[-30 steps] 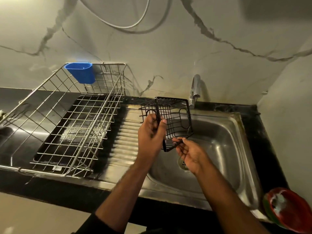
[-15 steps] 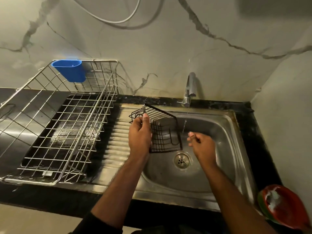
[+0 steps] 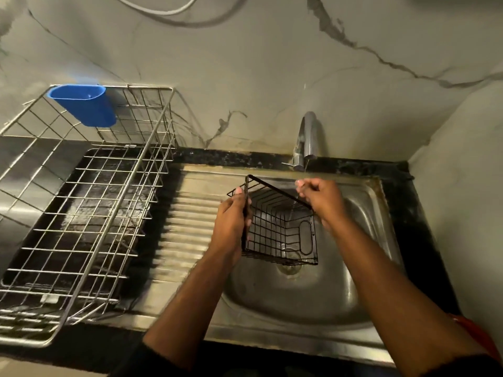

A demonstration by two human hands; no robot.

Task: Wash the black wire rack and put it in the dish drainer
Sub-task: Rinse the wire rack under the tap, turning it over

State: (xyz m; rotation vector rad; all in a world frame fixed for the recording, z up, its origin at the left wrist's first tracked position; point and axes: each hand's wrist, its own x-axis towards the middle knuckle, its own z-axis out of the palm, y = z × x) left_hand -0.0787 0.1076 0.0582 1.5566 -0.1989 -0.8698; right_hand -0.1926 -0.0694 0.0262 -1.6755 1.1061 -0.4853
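Note:
The black wire rack [image 3: 280,232] hangs tilted over the steel sink [image 3: 272,303], its open side facing me. My left hand [image 3: 231,221] grips the rack's left edge. My right hand [image 3: 321,200] is just under the tap spout, above the rack's far right rim, with its fingers curled together and nothing visible in them. A thin stream of water falls from the tap [image 3: 307,137] by that hand. The steel wire dish drainer [image 3: 81,213] stands to the left of the sink with nothing in its main bay.
A blue plastic cup [image 3: 84,104] hangs on the drainer's back rim. The ribbed draining board [image 3: 187,229] lies between drainer and basin. A red object [image 3: 479,336] sits at the right counter edge. Marble walls close in behind and on the right.
The rack has turned so its open side faces me and now hangs lower over the drain. My right hand has risen from beside the rack to under the tap spout.

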